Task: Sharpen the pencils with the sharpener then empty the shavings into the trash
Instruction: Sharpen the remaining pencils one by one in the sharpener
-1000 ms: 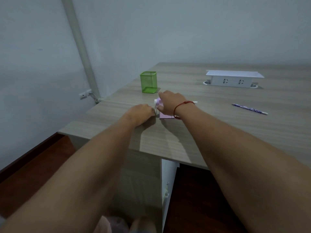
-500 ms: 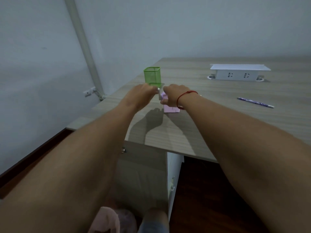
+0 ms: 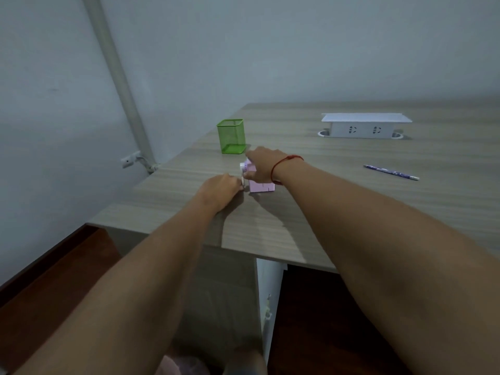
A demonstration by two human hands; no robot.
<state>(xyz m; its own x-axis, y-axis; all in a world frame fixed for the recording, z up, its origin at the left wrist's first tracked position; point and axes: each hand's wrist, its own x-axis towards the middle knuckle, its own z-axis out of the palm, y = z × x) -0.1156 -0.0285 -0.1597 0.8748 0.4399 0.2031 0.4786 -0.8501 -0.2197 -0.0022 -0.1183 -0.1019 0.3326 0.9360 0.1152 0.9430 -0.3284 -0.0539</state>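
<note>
Desk (image 3: 338, 207): bore all items listed. Sharpener (image 3: 261, 185): stood near the desk's left front corner. Right hand (image 3: 263, 166): lay on top of the sharpener. Left hand (image 3: 220, 189): just left of the sharpener, fingertips at the crank (image 3: 242, 180) on its left side. Mesh cup (image 3: 231, 136): upright behind the sharpener, slightly left, close to the right hand. Pencil (image 3: 391, 172): lay flat, well right of the sharpener. Socket box (image 3: 365, 125): behind the pencil, toward the wall (image 3: 297, 50). Pipe (image 3: 119, 85): ran up the wall left of the desk.
</note>
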